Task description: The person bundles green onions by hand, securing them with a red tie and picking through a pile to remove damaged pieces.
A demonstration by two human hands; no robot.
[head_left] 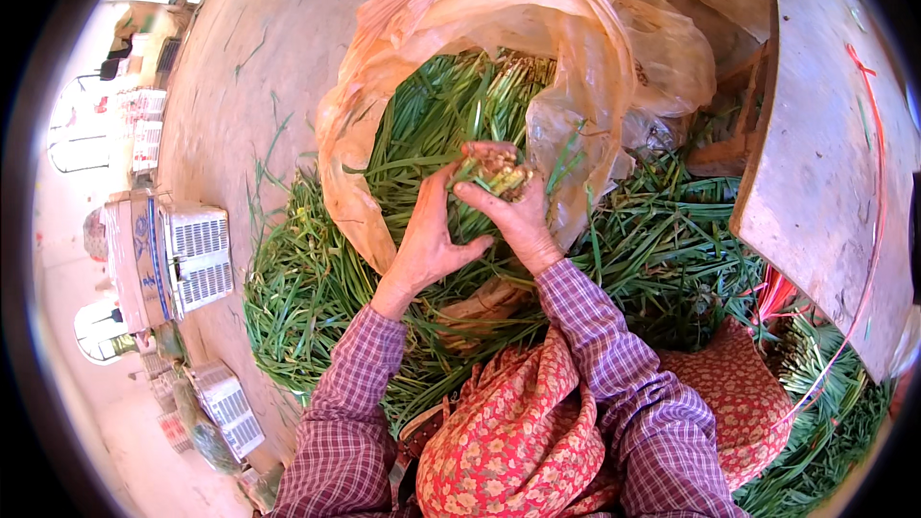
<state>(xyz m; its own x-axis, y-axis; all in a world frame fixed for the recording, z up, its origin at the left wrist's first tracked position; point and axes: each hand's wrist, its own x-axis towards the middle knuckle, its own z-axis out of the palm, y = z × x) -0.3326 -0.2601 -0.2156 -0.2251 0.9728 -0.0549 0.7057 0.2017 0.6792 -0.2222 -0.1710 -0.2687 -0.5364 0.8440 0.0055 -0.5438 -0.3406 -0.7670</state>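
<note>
Left hand (427,245) and right hand (523,223) hold green bundle (494,176) — at orange bag (350,134)

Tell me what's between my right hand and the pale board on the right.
In the head view, the side of the orange plastic bag comes first from the right hand, then a heap of long green leaves lies toward the board.

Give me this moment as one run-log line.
Left hand: holding green bundle | right hand: holding same bundle | nearby: open orange bag, greens inside
</note>
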